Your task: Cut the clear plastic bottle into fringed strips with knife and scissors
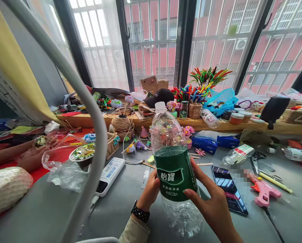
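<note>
A person holds a large clear plastic bottle (174,167) between two bare hands over a cluttered grey table (134,199), near the centre of the scene, its white cap (160,105) leaning slightly to the left. The left hand (151,190) curls around the bottle's left side, thumb at the edge of the green label (176,180); the right hand (211,202) grips from the right, thumb on the label's lower part. Whether the base touches the table is hard to tell from this angle. With no liquid visible, the bottle should prove light, its thin walls springy, easily dented and slick. The labelled middle looks the surest place to hold, pressed gently from both sides. A phone (229,190) lies to the right, a pink glue gun (266,190) farther right, a white power bank (112,173) to the left.
</note>
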Action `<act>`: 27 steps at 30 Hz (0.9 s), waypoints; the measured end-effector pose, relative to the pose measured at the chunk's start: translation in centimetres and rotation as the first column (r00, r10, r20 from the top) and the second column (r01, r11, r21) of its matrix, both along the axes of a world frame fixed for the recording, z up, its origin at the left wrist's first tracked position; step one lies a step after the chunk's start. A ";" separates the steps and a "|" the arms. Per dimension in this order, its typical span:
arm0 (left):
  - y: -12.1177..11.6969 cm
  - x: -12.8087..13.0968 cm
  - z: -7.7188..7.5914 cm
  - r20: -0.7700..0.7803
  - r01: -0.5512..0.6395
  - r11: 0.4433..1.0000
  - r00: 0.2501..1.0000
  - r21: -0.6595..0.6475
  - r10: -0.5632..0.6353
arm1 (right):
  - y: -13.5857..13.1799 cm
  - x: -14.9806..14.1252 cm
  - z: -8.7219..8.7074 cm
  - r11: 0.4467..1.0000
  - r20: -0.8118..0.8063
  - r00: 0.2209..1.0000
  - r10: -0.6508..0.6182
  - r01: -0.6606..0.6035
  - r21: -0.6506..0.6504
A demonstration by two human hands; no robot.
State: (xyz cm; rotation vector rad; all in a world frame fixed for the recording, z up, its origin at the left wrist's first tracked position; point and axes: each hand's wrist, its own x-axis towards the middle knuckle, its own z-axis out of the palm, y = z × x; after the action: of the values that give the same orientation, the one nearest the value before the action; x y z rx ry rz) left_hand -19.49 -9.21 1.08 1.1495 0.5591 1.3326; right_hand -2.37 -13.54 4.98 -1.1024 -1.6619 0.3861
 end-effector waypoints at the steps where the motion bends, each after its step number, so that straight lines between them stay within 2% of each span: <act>1: -0.1 0.1 0.0 0.013 0.014 1.000 1.000 -0.008 -0.014 | -0.1 0.0 0.0 1.000 0.004 1.000 -0.005 0.005 0.018; 6: -0.2 0.1 -0.3 0.072 0.060 0.998 0.996 -0.036 -0.057 | -0.5 -0.2 -0.1 0.997 0.002 1.000 -0.026 0.026 0.070; 13: -0.5 0.3 0.1 0.097 0.095 0.994 0.991 -0.049 -0.090 | -1.0 -0.5 0.3 0.999 -0.058 0.998 -0.025 0.028 0.044; 18: -0.2 0.2 -1.4 0.206 0.167 0.974 0.969 -0.152 -0.134 | -1.2 -0.6 0.8 0.997 -0.038 0.999 0.000 0.003 0.082; 21: -0.1 0.3 -2.2 0.247 0.188 0.967 0.958 -0.170 -0.143 | -1.2 -0.7 0.9 0.995 -0.042 0.999 -0.018 0.022 0.094; 24: -0.2 0.3 -1.8 0.245 0.159 0.975 0.962 -0.154 -0.118 | -1.2 -0.7 1.2 0.999 -0.057 0.998 -0.039 0.037 -0.030; 27: -0.5 0.3 -1.1 0.235 0.104 0.983 0.970 -0.154 -0.066 | -0.9 -0.6 1.4 0.984 -0.072 0.997 0.011 -0.024 -0.177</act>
State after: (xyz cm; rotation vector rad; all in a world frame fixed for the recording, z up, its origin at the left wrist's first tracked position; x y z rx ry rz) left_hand -19.16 -9.66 0.01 0.8609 0.4372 1.2984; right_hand -2.94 -14.40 6.41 -1.1916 -1.5986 0.5879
